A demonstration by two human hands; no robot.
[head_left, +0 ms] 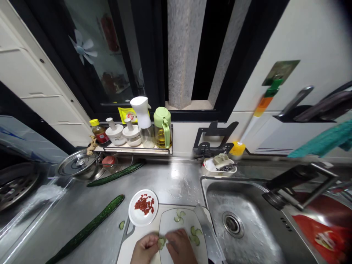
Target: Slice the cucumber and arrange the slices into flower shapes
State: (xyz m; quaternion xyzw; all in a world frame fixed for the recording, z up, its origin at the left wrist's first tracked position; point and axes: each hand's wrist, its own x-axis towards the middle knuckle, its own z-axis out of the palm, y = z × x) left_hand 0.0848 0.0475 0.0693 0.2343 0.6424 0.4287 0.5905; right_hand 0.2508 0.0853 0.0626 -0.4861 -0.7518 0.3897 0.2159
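Note:
My left hand [145, 248] pinches a thin cucumber slice [161, 242] between thumb and fingers, over the left edge of a white plate [183, 231]. From the other side my right hand [181, 248] closes its thumb and fingers on the slice's edge. Two small groups of curved slices lie on the plate: one cluster [179, 216] at the far rim, another cluster [195, 235] at the right. The plate rests on a pale cutting board [129, 246]. A knife blade [210, 234] lies along the board's right side. Behind my left hand stands a round white dish [134, 215] of red goji berries [145, 204].
A whole cucumber [88, 228] lies on the steel counter at left, beside a loose slice [121, 224]. Another cucumber [118, 174] lies farther back, under a condiment rack [137, 149]. At right are a steel sink [247, 216], a black faucet [294, 179] and a sponge dish [219, 172].

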